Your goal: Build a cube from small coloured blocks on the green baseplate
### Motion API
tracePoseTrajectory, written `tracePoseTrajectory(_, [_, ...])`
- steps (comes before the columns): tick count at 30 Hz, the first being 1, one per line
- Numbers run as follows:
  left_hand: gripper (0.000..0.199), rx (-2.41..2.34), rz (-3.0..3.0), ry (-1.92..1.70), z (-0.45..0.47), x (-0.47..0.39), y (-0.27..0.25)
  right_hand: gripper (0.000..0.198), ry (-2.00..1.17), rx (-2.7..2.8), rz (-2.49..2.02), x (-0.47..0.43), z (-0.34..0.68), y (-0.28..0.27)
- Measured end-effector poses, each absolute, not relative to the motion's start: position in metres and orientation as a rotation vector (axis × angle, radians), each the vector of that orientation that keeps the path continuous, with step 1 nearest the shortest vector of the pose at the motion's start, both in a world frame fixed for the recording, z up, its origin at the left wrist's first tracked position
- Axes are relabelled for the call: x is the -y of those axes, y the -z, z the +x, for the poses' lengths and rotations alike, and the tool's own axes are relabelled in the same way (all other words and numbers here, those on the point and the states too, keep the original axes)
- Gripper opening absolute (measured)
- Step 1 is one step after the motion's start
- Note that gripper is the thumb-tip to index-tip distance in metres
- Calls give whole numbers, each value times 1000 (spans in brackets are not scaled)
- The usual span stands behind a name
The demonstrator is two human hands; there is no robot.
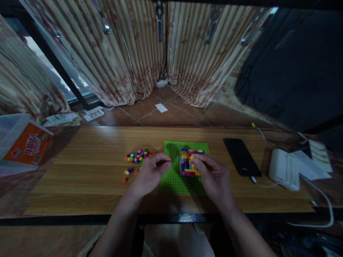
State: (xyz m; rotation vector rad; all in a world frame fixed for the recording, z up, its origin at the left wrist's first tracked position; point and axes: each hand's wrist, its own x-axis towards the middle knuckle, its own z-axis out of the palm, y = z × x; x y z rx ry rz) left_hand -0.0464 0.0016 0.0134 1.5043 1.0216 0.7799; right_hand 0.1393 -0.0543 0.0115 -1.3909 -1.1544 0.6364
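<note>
While the right hand point(213, 176) rests its fingertips on the multicoloured brick block point(188, 162) standing on the green baseplate point(174, 178) near the table's point(80, 185) middle, the left hand point(150, 173) hovers at the baseplate's left edge, fingers pinched together; whether it grips a brick cannot be told. Loose bricks point(138, 156) lie just left. Steadying the block while pressing straight down should keep the studs aligned.
</note>
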Motion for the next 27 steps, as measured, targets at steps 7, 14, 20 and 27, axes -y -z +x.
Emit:
tracePoseTrajectory(7, [24,-1065,1535,-731,-38,1,-10,13,-247,1532,-1554,48,146,-9])
tracePoseTrajectory(14, [34,-1013,1559,-680,-33,7,-11,14,-137,1652,-1584,43,140,-5])
tracePoseTrajectory(20, [37,-988,1577,-651,-30,11,-9,13,-92,1652,-1606,41,140,-4])
tracePoseTrajectory(27, [41,-995,1616,-631,-29,14,-6,14,-49,1651,-1587,41,141,-1])
